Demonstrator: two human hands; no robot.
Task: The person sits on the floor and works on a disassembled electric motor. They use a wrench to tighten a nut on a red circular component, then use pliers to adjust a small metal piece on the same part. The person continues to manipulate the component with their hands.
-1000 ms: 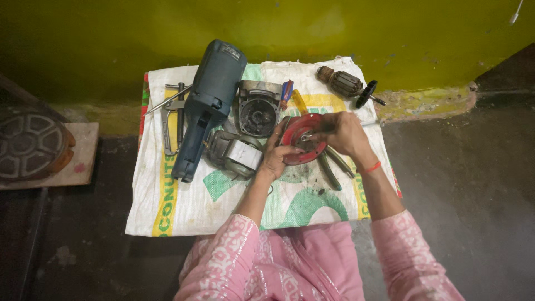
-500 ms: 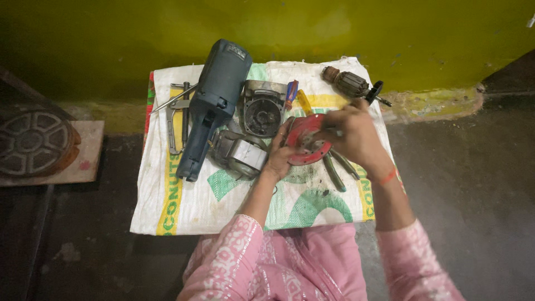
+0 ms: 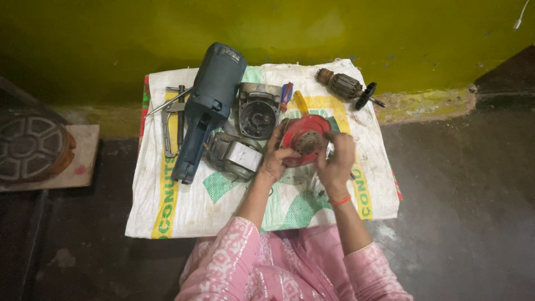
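Observation:
A round red metal housing part is held over the white woven sack. My left hand grips its left rim. On the part's right side my right hand has its fingers curled around the edge. Left of my hands lies a grey motor block, and behind it an open grey gear casing. A blue-grey power tool body lies diagonally at the sack's left.
A motor armature with a black fan lies at the sack's far right. Screwdrivers with red-blue and yellow handles lie behind the red part. Metal wrenches sit at the left. A round metal grate rests on a board. A green wall stands behind.
My right hand has come down from the upper right to the red part's right edge. The red part now faces up more squarely. The camera view has shifted slightly.

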